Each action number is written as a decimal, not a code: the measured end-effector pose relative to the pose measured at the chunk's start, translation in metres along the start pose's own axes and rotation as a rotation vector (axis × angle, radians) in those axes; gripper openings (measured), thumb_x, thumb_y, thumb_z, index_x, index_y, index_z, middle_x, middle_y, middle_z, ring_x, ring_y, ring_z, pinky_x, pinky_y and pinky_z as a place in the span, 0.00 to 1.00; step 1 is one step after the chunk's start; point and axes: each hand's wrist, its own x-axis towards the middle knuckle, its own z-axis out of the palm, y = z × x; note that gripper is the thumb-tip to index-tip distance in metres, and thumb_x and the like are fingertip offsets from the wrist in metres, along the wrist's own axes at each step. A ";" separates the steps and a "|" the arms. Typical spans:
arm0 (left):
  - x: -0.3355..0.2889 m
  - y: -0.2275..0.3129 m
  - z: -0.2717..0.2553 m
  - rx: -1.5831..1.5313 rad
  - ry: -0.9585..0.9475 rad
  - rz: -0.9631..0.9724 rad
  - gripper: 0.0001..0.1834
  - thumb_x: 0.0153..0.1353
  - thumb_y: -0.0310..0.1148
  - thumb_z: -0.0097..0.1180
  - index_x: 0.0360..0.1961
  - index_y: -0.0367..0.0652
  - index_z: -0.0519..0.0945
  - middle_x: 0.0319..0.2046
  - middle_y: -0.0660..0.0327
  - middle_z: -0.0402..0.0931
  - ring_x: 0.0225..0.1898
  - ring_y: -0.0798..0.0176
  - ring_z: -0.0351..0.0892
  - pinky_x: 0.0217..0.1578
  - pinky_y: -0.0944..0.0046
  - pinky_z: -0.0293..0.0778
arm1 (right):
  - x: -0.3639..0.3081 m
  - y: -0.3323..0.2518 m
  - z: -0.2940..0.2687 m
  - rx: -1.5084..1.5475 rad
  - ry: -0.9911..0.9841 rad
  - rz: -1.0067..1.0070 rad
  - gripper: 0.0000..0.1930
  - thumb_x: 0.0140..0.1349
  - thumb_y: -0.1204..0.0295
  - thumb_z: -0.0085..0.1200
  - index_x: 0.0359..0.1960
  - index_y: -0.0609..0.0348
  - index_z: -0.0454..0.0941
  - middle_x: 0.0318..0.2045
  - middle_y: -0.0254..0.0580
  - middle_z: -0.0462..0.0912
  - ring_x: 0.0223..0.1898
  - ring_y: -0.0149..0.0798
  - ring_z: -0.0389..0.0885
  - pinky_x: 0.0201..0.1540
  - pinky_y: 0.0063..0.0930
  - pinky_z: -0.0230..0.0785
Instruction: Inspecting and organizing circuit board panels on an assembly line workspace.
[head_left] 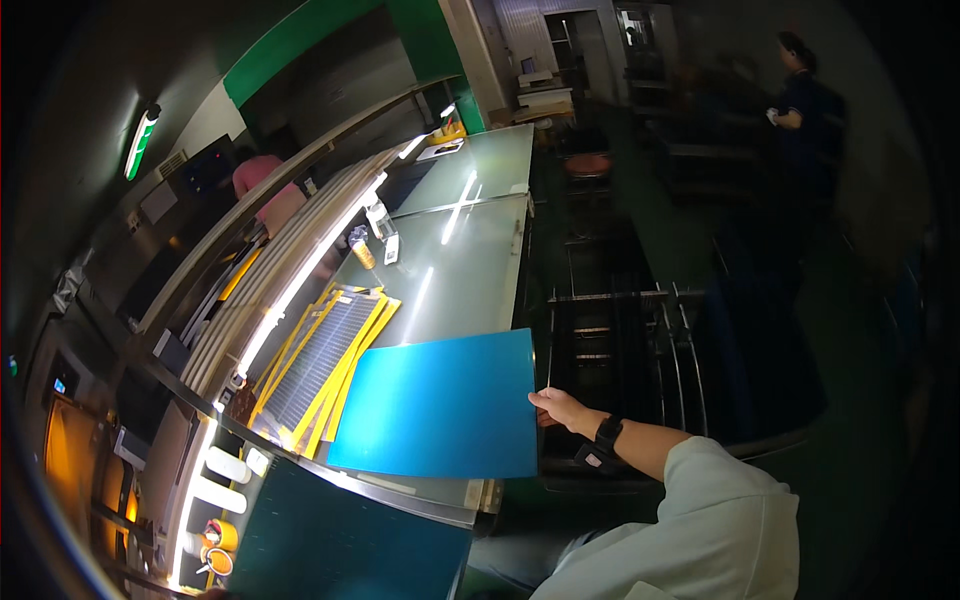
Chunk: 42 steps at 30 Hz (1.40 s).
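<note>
My right hand (557, 408) has its fingers closed on the right edge of a bright blue flat sheet (440, 405), thumb on top. The sheet is spread over the near part of a pale glass-topped table (480, 250) and reaches its right edge. Left of it lies a stack of yellow-edged sheets (330, 360) with dark gridded patterns, partly overlapped by the blue sheet. In front is a dark teal panel (345, 530), cut off by the lower edge. I cannot make out my left hand anywhere.
Bottles (378, 218) and a yellow-labelled container (362, 250) stand farther back on the table. A bright tube lamp (310, 270) runs along its left side. To the right is a dark metal rack (620, 340). Another person (800, 110) stands at the far right; one in pink (265, 190) is beyond the shelf.
</note>
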 end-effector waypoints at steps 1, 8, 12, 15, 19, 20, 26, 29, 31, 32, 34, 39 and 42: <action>0.017 -0.010 0.021 -0.023 -0.057 -0.001 0.22 0.49 0.48 0.58 0.36 0.40 0.78 0.33 0.55 0.77 0.33 0.62 0.76 0.38 0.59 0.70 | 0.004 -0.001 0.004 0.002 -0.008 0.002 0.14 0.60 0.60 0.50 0.35 0.59 0.70 0.28 0.35 0.76 0.27 0.30 0.76 0.32 0.24 0.71; 0.064 -0.077 0.169 -0.343 -0.089 -0.131 0.19 0.38 0.42 0.68 0.23 0.35 0.81 0.17 0.58 0.78 0.19 0.67 0.76 0.25 0.67 0.72 | 0.035 -0.009 0.016 0.461 -0.033 0.146 0.13 0.58 0.64 0.52 0.38 0.62 0.73 0.32 0.39 0.79 0.31 0.35 0.79 0.31 0.31 0.75; 0.048 -0.025 0.222 0.058 0.085 -0.004 0.46 0.36 0.57 0.65 0.56 0.47 0.66 0.55 0.47 0.62 0.57 0.48 0.60 0.54 0.54 0.61 | 0.020 -0.043 0.019 0.188 -0.068 -0.014 0.10 0.57 0.70 0.52 0.36 0.65 0.75 0.30 0.43 0.79 0.32 0.37 0.79 0.36 0.32 0.74; 0.001 0.083 0.210 0.151 -0.439 0.024 0.58 0.35 0.74 0.50 0.63 0.51 0.53 0.64 0.47 0.42 0.65 0.39 0.39 0.58 0.39 0.47 | -0.003 -0.081 0.023 0.305 -0.030 -0.169 0.10 0.55 0.71 0.53 0.36 0.64 0.75 0.30 0.41 0.79 0.31 0.36 0.78 0.36 0.30 0.72; -0.034 0.119 0.246 0.063 -0.217 -0.049 0.58 0.36 0.68 0.56 0.65 0.51 0.48 0.65 0.49 0.38 0.65 0.37 0.34 0.57 0.36 0.44 | -0.072 -0.148 0.028 0.126 -0.034 -0.469 0.08 0.55 0.71 0.53 0.34 0.63 0.76 0.30 0.40 0.79 0.31 0.35 0.77 0.35 0.27 0.70; -0.030 0.125 0.247 0.052 -0.207 -0.042 0.57 0.37 0.67 0.56 0.64 0.52 0.48 0.65 0.48 0.37 0.65 0.38 0.35 0.57 0.36 0.43 | -0.088 -0.157 0.023 0.033 -0.071 -0.602 0.08 0.55 0.72 0.52 0.34 0.64 0.76 0.30 0.39 0.79 0.31 0.34 0.77 0.35 0.26 0.69; -0.009 0.213 0.228 -1.692 -0.444 0.004 0.52 0.46 0.71 0.41 0.62 0.42 0.54 0.62 0.51 0.51 0.64 0.48 0.46 0.59 0.45 0.48 | -0.159 -0.161 0.051 -0.779 -0.112 -1.294 0.17 0.45 0.84 0.50 0.40 0.63 0.76 0.39 0.45 0.79 0.43 0.39 0.77 0.49 0.31 0.67; -0.030 0.290 0.212 -2.519 -0.780 0.115 0.53 0.44 0.74 0.37 0.59 0.38 0.60 0.58 0.52 0.60 0.60 0.48 0.55 0.59 0.45 0.50 | -0.147 -0.131 0.048 -1.295 -0.197 -1.528 0.18 0.49 0.80 0.44 0.42 0.54 0.77 0.46 0.44 0.75 0.51 0.46 0.71 0.55 0.40 0.61; -0.031 0.318 0.232 -2.678 -0.843 0.014 0.49 0.46 0.72 0.40 0.57 0.40 0.63 0.56 0.52 0.63 0.58 0.48 0.58 0.58 0.45 0.51 | -0.133 -0.098 0.039 -1.392 -0.251 -1.416 0.16 0.51 0.73 0.46 0.43 0.54 0.76 0.48 0.47 0.73 0.53 0.50 0.69 0.56 0.42 0.58; -0.029 0.325 0.250 -2.745 -0.851 -0.124 0.47 0.47 0.70 0.41 0.56 0.42 0.64 0.55 0.53 0.64 0.58 0.48 0.59 0.58 0.45 0.51 | -0.128 -0.083 0.034 -1.433 -0.264 -1.359 0.17 0.50 0.70 0.50 0.44 0.54 0.76 0.49 0.48 0.72 0.53 0.52 0.68 0.57 0.42 0.57; -0.037 0.340 0.263 -2.712 -0.777 -0.222 0.34 0.56 0.58 0.43 0.54 0.40 0.66 0.54 0.52 0.66 0.56 0.46 0.61 0.57 0.44 0.52 | -0.146 -0.066 0.048 -1.391 -0.551 -1.175 0.22 0.47 0.62 0.57 0.46 0.55 0.73 0.51 0.51 0.70 0.53 0.56 0.66 0.57 0.44 0.56; -0.039 0.352 0.289 -2.680 -0.824 -0.164 0.34 0.57 0.58 0.43 0.55 0.40 0.65 0.55 0.51 0.63 0.57 0.46 0.59 0.57 0.42 0.50 | -0.170 -0.028 0.066 -1.274 -0.658 -1.121 0.22 0.47 0.61 0.59 0.39 0.63 0.69 0.50 0.55 0.70 0.52 0.60 0.67 0.54 0.43 0.61; -0.040 0.354 0.285 -2.667 -0.851 -0.188 0.40 0.53 0.64 0.42 0.55 0.40 0.65 0.57 0.51 0.61 0.59 0.46 0.56 0.59 0.41 0.46 | -0.165 -0.027 0.063 -1.209 -0.628 -1.056 0.17 0.49 0.66 0.57 0.37 0.65 0.69 0.48 0.55 0.72 0.50 0.60 0.69 0.52 0.42 0.64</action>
